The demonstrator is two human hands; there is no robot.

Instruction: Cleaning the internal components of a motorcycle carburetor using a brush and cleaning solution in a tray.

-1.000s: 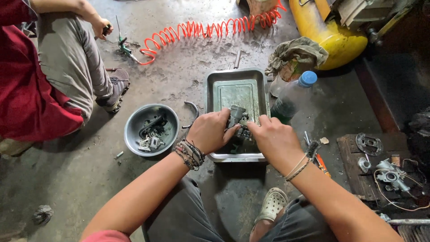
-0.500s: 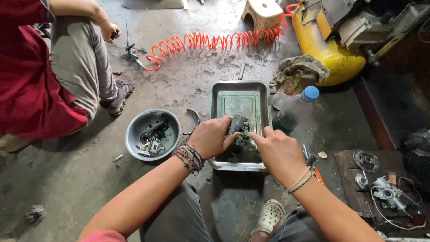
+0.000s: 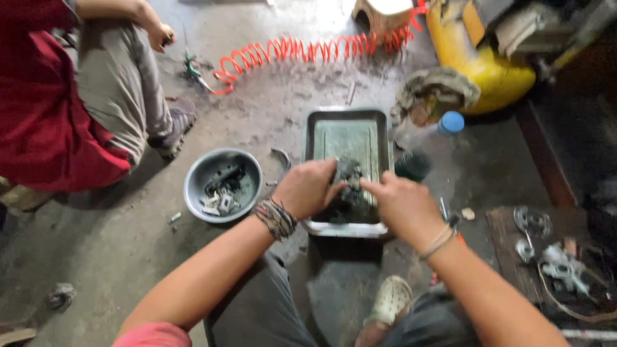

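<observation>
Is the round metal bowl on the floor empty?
No, the round metal bowl, left of the left hand, holds several small dirty metal parts.

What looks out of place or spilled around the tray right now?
Nothing spilled outside the metal tray. Both hands grip a grimy dark part over it. One curved metal piece lies loose on the floor between tray and round bowl.

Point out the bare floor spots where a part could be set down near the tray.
Bare concrete lies between the round bowl and the coiled orange hose, and left of the left hand below the bowl. Crowded: the metal tray, where both hands hold a dark part, and the board with parts beside the right hand.
</observation>
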